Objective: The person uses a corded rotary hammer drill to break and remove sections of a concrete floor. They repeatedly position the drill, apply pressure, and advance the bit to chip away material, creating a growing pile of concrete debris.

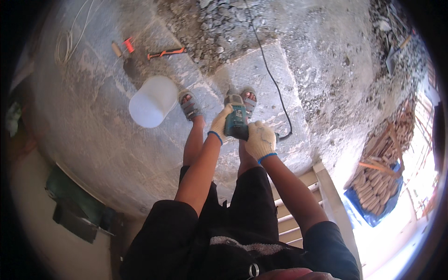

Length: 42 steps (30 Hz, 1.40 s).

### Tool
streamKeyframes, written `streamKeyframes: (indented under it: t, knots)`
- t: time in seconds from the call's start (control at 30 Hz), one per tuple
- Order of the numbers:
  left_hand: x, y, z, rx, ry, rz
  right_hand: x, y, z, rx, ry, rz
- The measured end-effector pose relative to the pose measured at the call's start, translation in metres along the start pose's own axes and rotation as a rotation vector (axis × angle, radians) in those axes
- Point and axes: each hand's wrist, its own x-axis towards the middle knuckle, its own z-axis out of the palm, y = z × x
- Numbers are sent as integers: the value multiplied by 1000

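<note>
Both hands wear cream knitted gloves with blue cuffs. Between them is a teal corded rotary hammer drill [236, 122], held in front of my legs with its nose toward the floor by my sandalled feet. My left hand [220, 123] grips the tool's side near its front. My right hand [261, 140] is closed around its rear handle, fingers wrapped. From the handle a black power cord [275, 84] curves out and runs up to the far edge. Whether a bit touches the concrete is hard to see.
A white bucket [153, 101] stands left of my feet. Beyond it lie an orange-and-black hammer [166, 52], a trowel [129, 65] and a red string reel [129, 45]. Broken rubble [224, 28] covers the far floor. At right are a slatted wooden piece [326, 196] and a blue sack [373, 191].
</note>
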Motion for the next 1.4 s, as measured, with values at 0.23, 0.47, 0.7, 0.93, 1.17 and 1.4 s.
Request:
streamKeyframes:
  t: [0.23,0.47,0.7,0.93,1.17,1.4]
  knots:
    - [2,8,10,136,14,-39,9,22,13,61,-12,-10]
    - [19,19,37,299,83,-214,13,55,16,141,-68,-81]
    - [36,1,116,391,46,-284,-2,100,-25,233,30,90]
    - [127,-15,248,675,-97,-223,18,183,-92,303,143,260]
    - [206,5,326,793,-40,-327,83,242,-130,254,83,273]
    - [236,5,343,703,3,-310,116,267,-176,210,41,292]
